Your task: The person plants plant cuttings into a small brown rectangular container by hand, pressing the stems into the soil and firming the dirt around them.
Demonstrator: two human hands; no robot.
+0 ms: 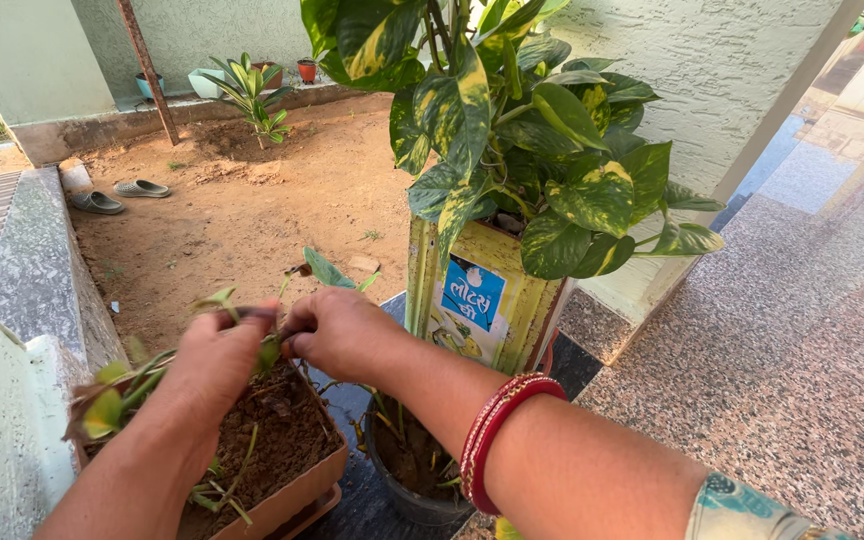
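Closest to the camera, the person's right hand (337, 330), its forearm ringed by red bangles (492, 435), meets the left hand (217, 360) over a rectangular terracotta-coloured planter of brown soil (287, 490). Both sets of fingers are closed, pinching a thin green plant cutting with a few small leaves (252, 318) held just above the soil, near the planter's far end. Several more limp green cuttings (117, 395) already lie across the soil and over the planter's left rim; whether they are rooted in the earth or merely laid there cannot be told. Judging from this, the work with the cuttings seems partly done: some stems sit in the planter, and the held one is not yet set into the soil.

Just beside the planter, under the right forearm, stands a round black pot of dark soil (407, 480). Behind it rises a tall yellow metal tin with a blue label (482, 300), bearing a bushy plant of green-and-yellow variegated leaves (522, 130).

Farther off lies a bare patch of reddish earth (252, 210), with a pair of grey sandals (117, 195) at its left and a small leafy green plant (252, 95) near the far wall.
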